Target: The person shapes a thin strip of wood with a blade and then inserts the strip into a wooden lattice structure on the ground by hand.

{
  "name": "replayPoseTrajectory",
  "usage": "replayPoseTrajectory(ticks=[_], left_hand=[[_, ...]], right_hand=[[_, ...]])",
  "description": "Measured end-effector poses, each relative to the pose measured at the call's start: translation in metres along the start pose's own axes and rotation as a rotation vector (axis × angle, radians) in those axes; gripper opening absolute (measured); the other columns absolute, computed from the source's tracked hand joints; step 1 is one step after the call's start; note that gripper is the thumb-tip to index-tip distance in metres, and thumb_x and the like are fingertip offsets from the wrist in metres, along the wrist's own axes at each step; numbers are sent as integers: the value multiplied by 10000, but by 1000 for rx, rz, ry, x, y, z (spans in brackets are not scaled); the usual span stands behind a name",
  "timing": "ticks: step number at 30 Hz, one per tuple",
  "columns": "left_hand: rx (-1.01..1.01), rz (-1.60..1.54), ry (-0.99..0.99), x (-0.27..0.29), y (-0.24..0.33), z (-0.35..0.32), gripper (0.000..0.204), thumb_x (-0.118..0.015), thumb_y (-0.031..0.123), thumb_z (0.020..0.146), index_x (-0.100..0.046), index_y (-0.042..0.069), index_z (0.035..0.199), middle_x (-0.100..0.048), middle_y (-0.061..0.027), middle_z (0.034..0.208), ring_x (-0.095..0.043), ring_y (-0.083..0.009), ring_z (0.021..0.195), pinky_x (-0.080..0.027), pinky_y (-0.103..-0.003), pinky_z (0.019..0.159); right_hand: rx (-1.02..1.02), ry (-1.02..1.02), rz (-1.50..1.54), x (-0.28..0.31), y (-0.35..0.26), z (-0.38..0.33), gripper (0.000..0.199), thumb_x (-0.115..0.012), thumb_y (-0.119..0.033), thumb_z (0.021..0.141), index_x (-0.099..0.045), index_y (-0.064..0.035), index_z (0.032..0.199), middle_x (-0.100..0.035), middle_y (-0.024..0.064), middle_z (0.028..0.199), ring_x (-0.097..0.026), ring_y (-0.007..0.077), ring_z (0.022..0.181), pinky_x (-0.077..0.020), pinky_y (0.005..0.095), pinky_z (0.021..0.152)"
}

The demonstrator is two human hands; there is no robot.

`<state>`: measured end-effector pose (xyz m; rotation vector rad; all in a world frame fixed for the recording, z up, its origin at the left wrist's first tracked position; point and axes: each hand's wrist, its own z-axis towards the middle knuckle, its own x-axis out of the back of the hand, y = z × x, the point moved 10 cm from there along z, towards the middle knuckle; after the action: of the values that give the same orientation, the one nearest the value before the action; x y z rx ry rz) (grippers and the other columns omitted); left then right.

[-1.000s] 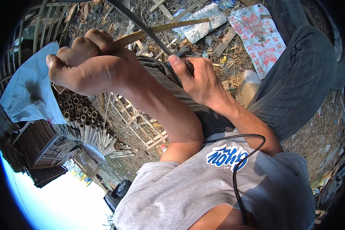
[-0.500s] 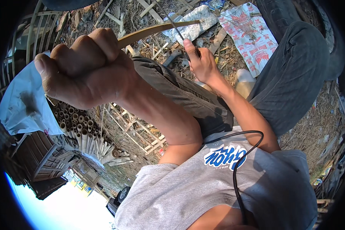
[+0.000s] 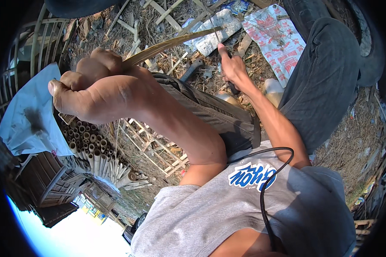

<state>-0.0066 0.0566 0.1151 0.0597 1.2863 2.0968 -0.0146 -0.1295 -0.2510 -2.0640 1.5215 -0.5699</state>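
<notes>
- The left hand (image 3: pixel 94 96) is clenched into a tight fist around the near end of a thin bamboo strip (image 3: pixel 171 43), a flat, pale, slightly curved sliver that runs from the fist toward the far right
- The right hand (image 3: pixel 231 66) is closed around the dark handle of a knife (image 3: pixel 210 21), thumb laid along the top; its narrow grey blade reaches away to the far edge and crosses the far tip of the strip
- The strip is held in the air above the person's lap, between the two hands, over trousers of drab olive cloth
- The ground (image 3: pixel 356 141) is dry earth strewn with straw, chaff and split slats of pale bamboo
- On it, beyond the right hand, lie a printed woven sack (image 3: pixel 274 38) in white and red and a crumpled silvery plastic wrapper (image 3: pixel 214 32)
- A dark curved tool handle (image 3: pixel 193 68) lies on the litter just left of the right hand
- At the left, under the fist, a bundle of short hollow bamboo tubes (image 3: pixel 90 145) shows round open ends, partly covered by a limp blue cloth (image 3: pixel 30 115)
- A light lattice of bamboo slats (image 3: pixel 154 145) lies near the tubes, partly hidden by the left forearm
- A black cable (image 3: pixel 266 188) loops over the grey shirt
</notes>
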Motion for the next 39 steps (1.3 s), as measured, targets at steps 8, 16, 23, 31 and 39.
replayPoseTrajectory(ticks=[8,16,23,31,39], left_hand=[[26,-138,-412,-19,-5,8,431,-366,321,1029,-251,177,640,-177,47,448,-115,-77,347,-132,-268,313],[309,-636,-564,-23,-15,3,501,-365,352,1024,-172,215,582,-147,62,442,-89,-76,376,-112,-254,349],[390,-736,-639,-14,-23,6,500,-388,334,1011,-163,217,580,-127,63,449,-84,-82,393,-109,-265,384],[79,-44,-223,3,-18,25,490,-393,346,1000,-141,214,601,-87,53,487,-59,-100,428,-97,-274,414],[96,-63,-49,62,-34,38,452,-416,344,995,-175,224,633,-103,60,491,-85,-95,412,-90,-285,406]], right_hand=[[522,-155,-219,5,-106,-83,833,-402,-709,955,-446,-40,462,-407,46,403,-465,180,397,-434,379,494],[487,-205,-233,-4,-106,-97,847,-415,-655,971,-557,99,612,-495,215,487,-525,324,495,-452,479,577],[237,-139,-230,2,-40,-21,890,-385,-681,962,-544,92,553,-510,212,483,-580,319,521,-476,493,609],[525,-144,-189,-18,-81,-57,780,-434,-659,971,-507,34,619,-431,140,482,-454,227,517,-418,445,569],[433,-236,-199,-47,-75,-60,866,-428,-699,956,-482,33,496,-419,122,416,-479,208,440,-424,441,490]])
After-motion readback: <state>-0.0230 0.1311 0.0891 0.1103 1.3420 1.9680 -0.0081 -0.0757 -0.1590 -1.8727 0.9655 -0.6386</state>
